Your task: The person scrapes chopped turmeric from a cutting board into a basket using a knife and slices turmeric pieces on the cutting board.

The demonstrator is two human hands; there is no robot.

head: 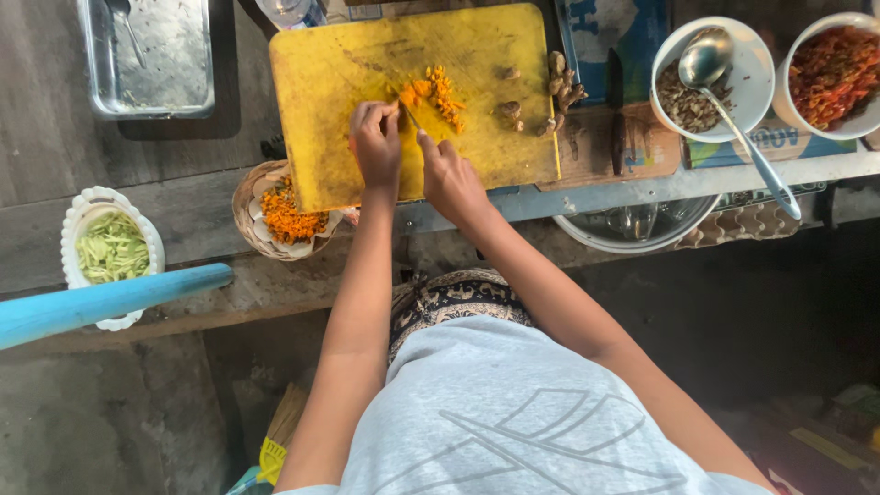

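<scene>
On a yellow cutting board (477,55) lies a small heap of chopped orange root pieces (438,92). My left hand (376,142) pinches an orange piece at the near edge of that heap, fingers curled down. My right hand (451,179) grips a small knife (410,115), its thin blade pointing toward the heap beside my left fingertips. Several whole brown root knobs (550,87) lie on the board's right side.
A woven basket (243,206) of shredded orange stuff sits under the board's near left corner. Left is a white bowl (73,220) of green shreds, a blue pole (110,301), a metal tray (151,55). Right are two white bowls (756,69) (797,55), a ladle (733,110), a dark knife (617,119).
</scene>
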